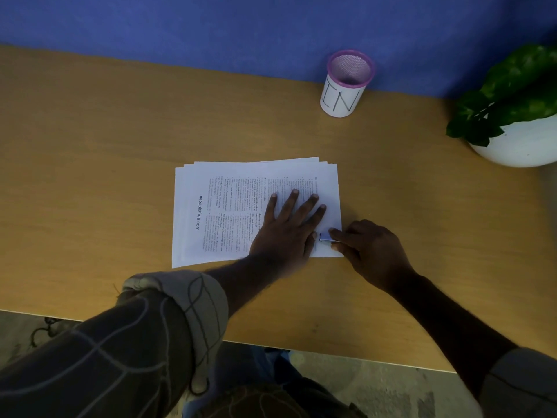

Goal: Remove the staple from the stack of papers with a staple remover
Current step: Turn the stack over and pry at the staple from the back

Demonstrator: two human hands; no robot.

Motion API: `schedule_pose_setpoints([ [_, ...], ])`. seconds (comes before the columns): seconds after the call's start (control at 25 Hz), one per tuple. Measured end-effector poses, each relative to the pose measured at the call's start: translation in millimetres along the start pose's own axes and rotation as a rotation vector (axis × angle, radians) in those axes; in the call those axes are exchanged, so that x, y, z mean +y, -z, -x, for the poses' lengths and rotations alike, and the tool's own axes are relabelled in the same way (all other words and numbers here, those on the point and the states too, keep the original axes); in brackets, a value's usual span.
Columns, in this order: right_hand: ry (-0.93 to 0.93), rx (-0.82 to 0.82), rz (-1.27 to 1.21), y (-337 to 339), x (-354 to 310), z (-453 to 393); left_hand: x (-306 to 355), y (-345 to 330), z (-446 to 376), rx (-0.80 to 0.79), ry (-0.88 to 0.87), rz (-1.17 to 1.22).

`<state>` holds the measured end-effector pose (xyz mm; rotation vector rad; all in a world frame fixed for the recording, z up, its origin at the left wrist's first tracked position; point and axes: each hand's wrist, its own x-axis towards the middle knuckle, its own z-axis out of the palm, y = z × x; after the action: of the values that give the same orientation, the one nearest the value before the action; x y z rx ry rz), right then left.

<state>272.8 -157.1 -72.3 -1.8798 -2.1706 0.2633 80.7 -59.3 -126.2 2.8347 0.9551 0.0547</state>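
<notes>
A stack of printed white papers point(223, 206) lies on the wooden desk, turned sideways with its sheets slightly fanned. My left hand point(286, 227) presses flat on the right half of the stack, fingers spread. My right hand point(370, 251) rests at the stack's near right corner and pinches a small blue-and-metal staple remover point(325, 237), whose tip touches the paper just beside my left thumb. The staple itself is too small to see.
A white mesh pen cup with a pink rim point(346, 82) stands at the back against the blue wall. A white pot with a green plant point(518, 116) sits at the right edge. The desk's front edge point(271, 346) runs close to my body.
</notes>
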Motion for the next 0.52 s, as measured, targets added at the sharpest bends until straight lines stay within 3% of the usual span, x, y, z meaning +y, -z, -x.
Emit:
schedule_pose_setpoints([
  [0.52,-0.155,0.037,-0.170,-6.9,0.5,1.9,-2.0,0.4,0.2,0.011,-0.021,0.001],
])
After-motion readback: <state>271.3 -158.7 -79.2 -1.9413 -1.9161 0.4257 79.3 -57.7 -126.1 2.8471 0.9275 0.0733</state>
